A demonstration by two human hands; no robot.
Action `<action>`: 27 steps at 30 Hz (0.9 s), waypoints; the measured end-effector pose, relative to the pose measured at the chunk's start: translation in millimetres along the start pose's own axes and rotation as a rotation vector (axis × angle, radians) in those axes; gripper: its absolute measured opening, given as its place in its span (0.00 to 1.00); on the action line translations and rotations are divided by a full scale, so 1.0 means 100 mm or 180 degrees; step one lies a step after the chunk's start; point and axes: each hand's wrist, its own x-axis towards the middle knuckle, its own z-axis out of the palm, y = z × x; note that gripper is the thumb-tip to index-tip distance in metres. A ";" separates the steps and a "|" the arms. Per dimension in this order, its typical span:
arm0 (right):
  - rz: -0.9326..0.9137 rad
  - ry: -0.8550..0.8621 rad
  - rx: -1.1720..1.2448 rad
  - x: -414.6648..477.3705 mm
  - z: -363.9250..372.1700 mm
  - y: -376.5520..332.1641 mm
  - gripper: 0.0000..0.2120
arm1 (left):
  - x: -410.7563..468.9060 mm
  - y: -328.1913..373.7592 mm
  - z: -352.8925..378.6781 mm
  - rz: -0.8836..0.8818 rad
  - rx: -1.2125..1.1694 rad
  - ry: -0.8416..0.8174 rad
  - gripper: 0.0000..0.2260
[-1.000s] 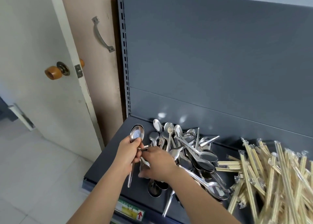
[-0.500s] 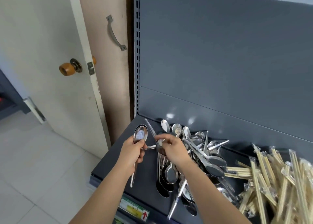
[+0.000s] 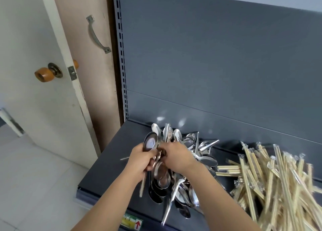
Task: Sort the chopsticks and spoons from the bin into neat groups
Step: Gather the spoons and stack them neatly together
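Left hand is clenched around the handle of a metal spoon, bowl raised above the fist and handle end projecting below. Right hand meets it over the spoon pile, fingers curled at more spoons; whether it grips one I cannot tell. The pile lies on the grey shelf, left of centre. Wrapped chopsticks lie heaped on the shelf's right side, just beside the spoons. A door stands to the left.
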 end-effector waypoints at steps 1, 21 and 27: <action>-0.0009 -0.0038 -0.0033 0.00 0.02 0.01 0.13 | -0.02 -0.01 0.04 -0.0023 -0.0020 -0.0045 0.04; 0.1083 0.0373 0.3998 -0.12 -0.12 -0.24 0.02 | -0.06 0.09 0.14 0.0636 -0.0730 0.0440 0.07; 0.0610 -0.0733 0.3463 -0.16 -0.21 -0.18 0.12 | 0.01 0.19 -0.01 0.0285 -0.1665 0.1173 0.05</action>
